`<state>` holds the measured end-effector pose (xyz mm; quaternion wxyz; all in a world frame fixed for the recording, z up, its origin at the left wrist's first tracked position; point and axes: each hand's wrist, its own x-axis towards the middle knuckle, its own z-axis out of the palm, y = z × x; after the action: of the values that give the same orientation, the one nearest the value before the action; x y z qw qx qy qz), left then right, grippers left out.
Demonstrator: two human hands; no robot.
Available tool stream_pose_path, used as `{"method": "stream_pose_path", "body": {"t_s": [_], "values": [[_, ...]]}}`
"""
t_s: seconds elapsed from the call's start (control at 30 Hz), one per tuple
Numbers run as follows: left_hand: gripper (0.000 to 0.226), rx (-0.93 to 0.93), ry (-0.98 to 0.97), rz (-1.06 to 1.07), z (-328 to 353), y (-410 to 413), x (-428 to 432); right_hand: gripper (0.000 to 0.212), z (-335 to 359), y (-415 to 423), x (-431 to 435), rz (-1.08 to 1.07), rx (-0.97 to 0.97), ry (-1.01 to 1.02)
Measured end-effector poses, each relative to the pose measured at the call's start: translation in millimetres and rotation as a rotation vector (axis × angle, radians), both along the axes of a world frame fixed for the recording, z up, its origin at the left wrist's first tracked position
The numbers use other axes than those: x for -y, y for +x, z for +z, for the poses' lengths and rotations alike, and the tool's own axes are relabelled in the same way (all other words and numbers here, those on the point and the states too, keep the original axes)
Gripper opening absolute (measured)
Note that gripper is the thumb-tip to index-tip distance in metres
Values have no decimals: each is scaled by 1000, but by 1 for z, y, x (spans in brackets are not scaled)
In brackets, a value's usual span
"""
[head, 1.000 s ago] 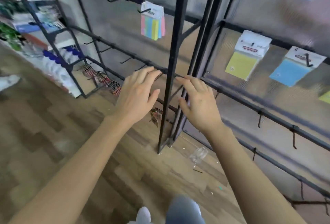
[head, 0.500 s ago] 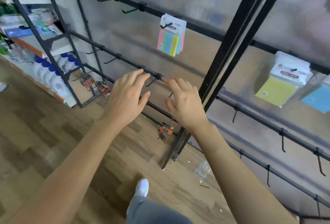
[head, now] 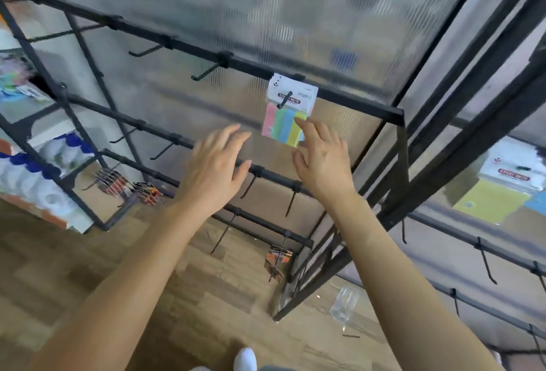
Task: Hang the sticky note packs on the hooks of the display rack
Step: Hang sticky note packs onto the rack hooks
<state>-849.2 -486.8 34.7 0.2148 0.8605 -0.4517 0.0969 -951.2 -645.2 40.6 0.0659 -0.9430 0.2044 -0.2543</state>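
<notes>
The striped sticky note pack hangs on a black hook near the top of the display rack. The pack has pink, green, blue and yellow strips and a white card on top. The hook goes through the hole in the card.

The right hand is up by the pack with its fingers straight and a little spread. One fingertip lies over the bottom right corner of the pack. The hand holds nothing. The left hand is just left of the pack and a bit lower. It is wide and flat, it holds nothing, and it does not touch the pack.

More hooks stick out from the same bar, to the left. Far to the right, a yellow pack hangs on another part of the rack, with a blue pack just beside it.

Low down on the rack, small orange and black packs hang near the wooden floor. A clear wrapper lies on the floor by the foot of the rack. A white shoe shows at the bottom edge
</notes>
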Motion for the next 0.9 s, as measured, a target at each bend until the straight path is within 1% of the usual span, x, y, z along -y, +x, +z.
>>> {"method": "stream_pose_path", "body": {"t_s": [0.1, 0.17, 0.4, 0.47, 0.57, 0.6, 0.63, 0.73, 0.9], "values": [[46, -34, -30, -58, 1, 22, 10, 55, 9, 21, 11, -83, -38, -27], [46, -28, -12, -104, 2, 36, 16, 56, 14, 34, 17, -146, -91, -49], [48, -7, 35, -270, 7, 90, 23, 53, 19, 70, 22, -297, -172, -37], [47, -6, 32, -311, 10, 102, 25, 47, 19, 76, 22, -312, -119, -42], [47, -9, 40, -363, 12, 114, 28, 23, 21, 86, 23, -343, 51, -181], [48, -11, 46, -376, 12, 117, 29, 16, 23, 89, 25, -367, 70, -218], [48, -15, 50, -387, 12, 119, 31, 12, 27, 92, 26, -387, 47, -221], [50, -28, 47, -415, 11, 124, 33, 16, 33, 97, 32, -406, -44, -174], [49, -16, 30, -439, 13, 130, 38, 11, 31, 88, 14, -399, 1, -149]]}}
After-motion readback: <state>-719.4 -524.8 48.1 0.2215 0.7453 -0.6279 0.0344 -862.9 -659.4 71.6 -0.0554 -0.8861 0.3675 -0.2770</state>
